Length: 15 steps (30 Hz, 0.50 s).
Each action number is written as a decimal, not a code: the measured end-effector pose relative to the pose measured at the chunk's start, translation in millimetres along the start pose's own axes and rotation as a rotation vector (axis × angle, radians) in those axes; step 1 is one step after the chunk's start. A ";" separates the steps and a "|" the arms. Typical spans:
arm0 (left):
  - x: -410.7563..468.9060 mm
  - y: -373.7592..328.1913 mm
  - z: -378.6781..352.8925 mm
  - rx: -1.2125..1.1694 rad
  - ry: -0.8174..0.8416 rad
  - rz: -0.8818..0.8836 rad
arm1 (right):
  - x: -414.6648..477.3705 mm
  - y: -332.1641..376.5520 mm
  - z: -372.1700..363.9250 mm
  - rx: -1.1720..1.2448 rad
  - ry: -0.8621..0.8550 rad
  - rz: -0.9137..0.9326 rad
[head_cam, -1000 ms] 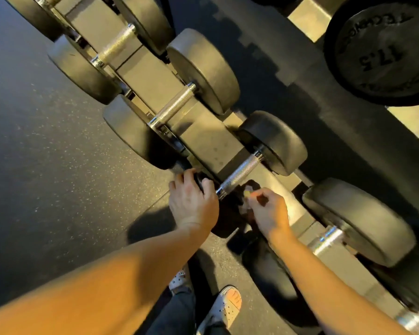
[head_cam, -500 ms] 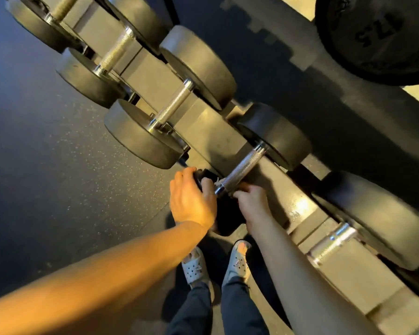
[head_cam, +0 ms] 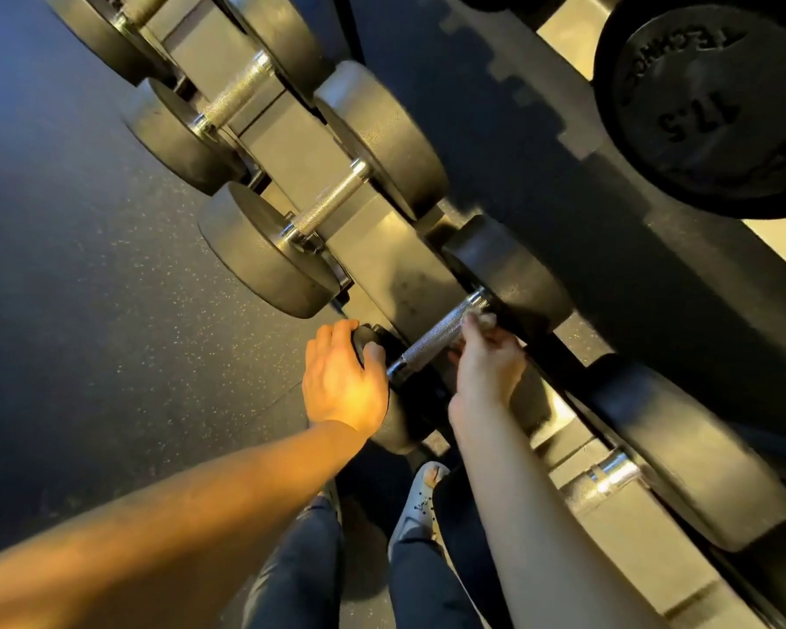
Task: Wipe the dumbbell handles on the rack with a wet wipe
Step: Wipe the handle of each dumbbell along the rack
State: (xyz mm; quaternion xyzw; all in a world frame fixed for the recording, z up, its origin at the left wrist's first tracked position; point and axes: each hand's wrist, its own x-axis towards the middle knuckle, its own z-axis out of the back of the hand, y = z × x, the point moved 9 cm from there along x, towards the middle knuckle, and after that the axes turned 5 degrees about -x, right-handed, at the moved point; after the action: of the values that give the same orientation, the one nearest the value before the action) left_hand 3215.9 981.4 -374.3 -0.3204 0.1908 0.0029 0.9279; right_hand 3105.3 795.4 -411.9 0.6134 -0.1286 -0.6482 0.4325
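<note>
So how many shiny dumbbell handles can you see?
5. The first handle, cut off at the top edge, second handle below it, third handle lower, fourth handle at the right hand, fifth handle at lower right. More may be out of view.

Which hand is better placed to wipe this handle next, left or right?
The right hand: it pinches the wipe at the far end of the handle, while the left hand grips the near head.
</note>
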 end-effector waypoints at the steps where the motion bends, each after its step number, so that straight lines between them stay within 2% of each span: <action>1: 0.6 0.5 0.0 0.005 0.001 -0.002 | -2.2 -3.2 -1.9 -0.062 -0.012 0.052; 3: 1.4 1.8 -1.3 0.023 0.005 -0.006 | -8.4 -9.2 -0.9 -0.239 -0.003 0.164; 6: 3.8 4.5 -3.0 0.017 -0.002 0.005 | -24.2 -32.1 -10.8 -0.463 0.269 0.188; 8: 4.1 2.2 -3.2 -0.001 -0.002 -0.019 | -30.4 -31.3 -13.2 -0.562 0.354 0.238; 10: 4.0 1.5 -3.4 -0.017 0.017 -0.022 | -18.9 -13.1 -5.9 -0.450 0.201 0.238; 13: 5.4 2.7 -3.2 0.017 0.031 -0.017 | -3.8 10.0 7.7 -0.121 -0.091 0.191; 15: 7.4 -1.4 -6.1 0.097 0.079 -0.081 | -12.5 14.5 0.0 -0.199 -0.129 0.306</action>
State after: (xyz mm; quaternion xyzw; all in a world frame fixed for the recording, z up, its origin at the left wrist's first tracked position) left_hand 3220.8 975.8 -380.5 -0.2824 0.2141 -0.0563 0.9334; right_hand 3109.6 795.8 -393.3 0.4980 -0.1832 -0.6224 0.5753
